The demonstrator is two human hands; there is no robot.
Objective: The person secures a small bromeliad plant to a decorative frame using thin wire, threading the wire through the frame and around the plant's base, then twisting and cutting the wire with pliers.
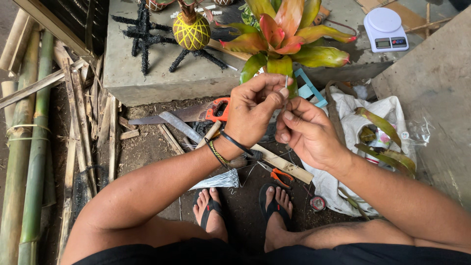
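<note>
My left hand and my right hand meet at chest height, fingertips pinched together on a thin piece of wire that sticks up between them. Black bands circle my left wrist. Just behind the hands stands a bromeliad plant with green, red and orange leaves on a concrete slab. Below the hands, on the dirt, lie a bundle of thin wires and orange-handled pliers.
A handsaw with an orange handle, a knife and wood sticks lie on the ground. A yellow-strung moss ball and black fern-fibre stands sit on the slab, with a white kitchen scale. Bamboo poles lie left; a white sack right.
</note>
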